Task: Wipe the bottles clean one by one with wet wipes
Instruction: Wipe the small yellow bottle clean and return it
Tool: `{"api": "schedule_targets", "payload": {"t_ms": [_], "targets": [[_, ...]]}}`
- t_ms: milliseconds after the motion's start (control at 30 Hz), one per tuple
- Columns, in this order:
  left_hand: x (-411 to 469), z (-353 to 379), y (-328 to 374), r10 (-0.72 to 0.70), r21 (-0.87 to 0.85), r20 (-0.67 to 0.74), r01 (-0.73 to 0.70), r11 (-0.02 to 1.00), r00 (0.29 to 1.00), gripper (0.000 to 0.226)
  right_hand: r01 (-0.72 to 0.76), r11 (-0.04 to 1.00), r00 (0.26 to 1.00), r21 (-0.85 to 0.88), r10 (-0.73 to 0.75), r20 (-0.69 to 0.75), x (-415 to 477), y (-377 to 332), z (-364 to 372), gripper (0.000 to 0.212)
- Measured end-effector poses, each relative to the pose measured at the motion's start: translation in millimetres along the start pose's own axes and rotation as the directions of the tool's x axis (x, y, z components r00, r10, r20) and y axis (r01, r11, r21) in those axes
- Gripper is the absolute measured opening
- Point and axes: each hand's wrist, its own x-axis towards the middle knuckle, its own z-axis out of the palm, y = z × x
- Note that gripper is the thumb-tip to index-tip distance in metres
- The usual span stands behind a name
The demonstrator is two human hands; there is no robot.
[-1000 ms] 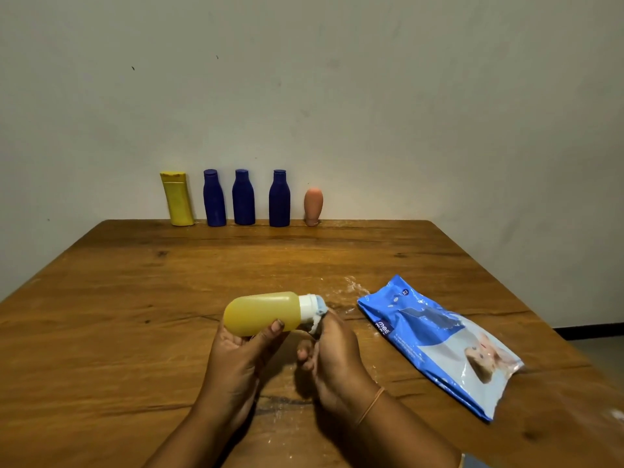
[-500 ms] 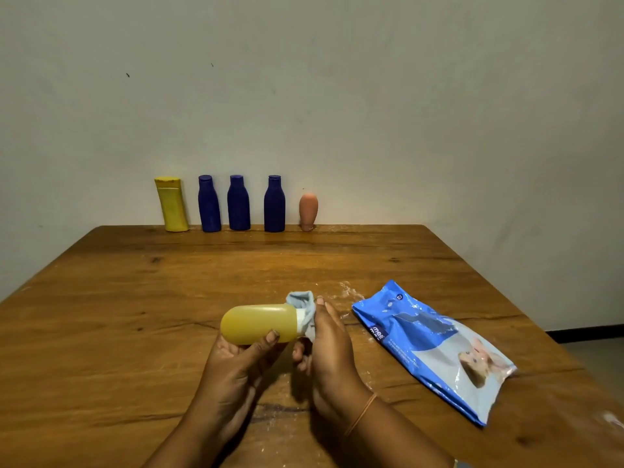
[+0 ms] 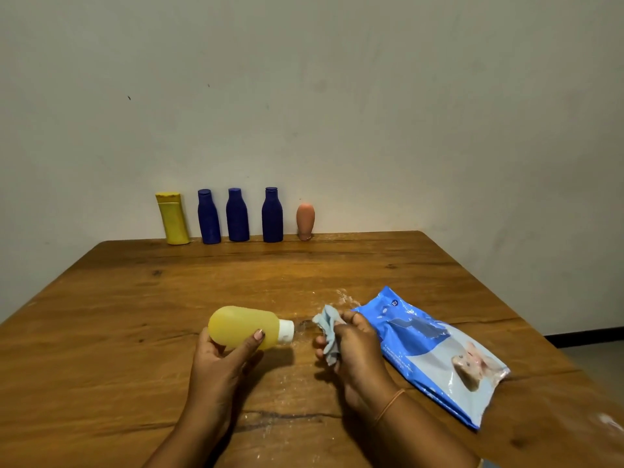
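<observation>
The yellow bottle (image 3: 241, 327) is held sideways just above the table (image 3: 135, 298), gripped by the left hand (image 3: 221, 363). Its white cap (image 3: 286, 331) points at the crumpled wipe (image 3: 327, 327), clutched by the right hand (image 3: 354, 346) just apart. This bottle's wiping seems about finished. Next probably comes setting it down and fetching 1 of the 5 bottles (image 3: 237, 216) by the wall.

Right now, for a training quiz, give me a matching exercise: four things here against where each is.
1. round yellow bottle
2. wipe
3. wipes pack
4. peach bottle

A. flat on the table, at the right
B. in the left hand
C. standing at the table's far edge
D. bunched in the right hand

Pairs: 1-B, 2-D, 3-A, 4-C
</observation>
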Motion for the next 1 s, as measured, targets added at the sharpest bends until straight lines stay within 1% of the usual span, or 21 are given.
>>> {"api": "schedule_targets", "payload": {"t_ms": [33,67,133,167,233,333,433,467,533,633,700,733,767,833,867,933,1000], "targets": [[1.0,1.0,2.0,0.02,0.045,-0.011,-0.02,0.999,1.0,0.05,0.024,1.0,1.0,-0.005,-0.024,-0.004,0.6,-7.3,-3.2,0.031],[2.4,2.9,5.2,0.044,0.095,-0.018,-0.042,0.995,0.999,0.055,0.058,0.998,0.998,0.0,-0.058,-0.01,1.6,-14.4,-6.0,0.035],[7.9,7.8,12.7,0.11,0.223,-0.01,-0.105,0.969,0.994,0.071,0.125,0.992,0.992,-0.012,-0.125,-0.018,4.3,-28.3,-10.9,0.04],[10.7,11.6,16.9,0.149,0.302,0.013,-0.146,0.942,0.989,0.075,0.151,0.988,0.988,-0.044,-0.152,-0.016,5.5,-34.2,-13.9,0.04],[18.0,23.3,25.3,0.208,0.419,0.076,-0.221,0.881,0.975,0.069,0.208,0.967,0.978,-0.15,-0.21,-0.003,8.6,-44.1,-21.0,0.036],[31.6,43.8,34.7,0.254,0.495,0.153,-0.296,0.817,0.955,0.061,0.347,0.874,0.928,-0.34,-0.373,-0.01,15.5,-57.0,-33.3,0.031],[52.0,62.0,40.0,0.324,0.585,0.208,-0.383,0.715,0.923,0.056,0.5,0.789,0.839,-0.357,-0.543,-0.024,28.5,-71.7,-44.6,0.028],[59.7,69.4,40.9,0.353,0.613,0.227,-0.415,0.672,0.908,0.055,0.531,0.77,0.815,-0.355,-0.578,-0.033,34.9,-77.2,-47.9,0.027],[75.0,84.9,42.2,0.396,0.661,0.262,-0.462,0.591,0.88,0.051,0.552,0.747,0.795,-0.372,-0.606,-0.037,48.1,-87.0,-53.2,0.026],[100.5,108.9,41.4,0.385,0.709,0.327,-0.493,0.504,0.863,0.051,0.52,0.705,0.816,-0.482,-0.577,0.037,67.9,-100.2,-58.2,0.026],[117.5,124.0,38.1,0.365,0.734,0.371,-0.511,0.447,0.854,0.054,0.446,0.691,0.863,-0.569,-0.501,0.067,83.8,-107.6,-62.0,0.03],[125.4,131.0,35.8,0.367,0.739,0.39,-0.525,0.423,0.845,0.056,0.387,0.716,0.894,-0.581,-0.446,0.046,93.8,-110.5,-64.8,0.03],[132.6,136.8,33.1,0.371,0.74,0.402,-0.536,0.406,0.837,0.057,0.314,0.764,0.926,-0.563,-0.377,0.004,103.3,-112.9,-67.9,0.027],[148.1,148.7,26.5,0.37,0.747,0.398,-0.531,0.4,0.839,0.055,0.179,0.848,0.965,-0.498,-0.25,-0.079,122.1,-116.3,-74.6,0.023],[156.2,154.9,22.7,0.364,0.753,0.386,-0.518,0.405,0.847,0.053,0.137,0.864,0.973,-0.484,-0.209,-0.097,131.1,-117.1,-79.1,0.022],[171.8,164.3,15.3,0.352,0.766,0.365,-0.493,0.413,0.862,0.048,0.079,0.871,0.987,-0.485,-0.138,-0.088,143.5,-115.9,-88.2,0.019],[189.2,172.8,7.1,0.336,0.769,0.369,-0.487,0.413,0.867,0.044,0.022,0.859,0.999,-0.512,-0.044,-0.03,154.0,-111.4,-98.8,0.019]]}}
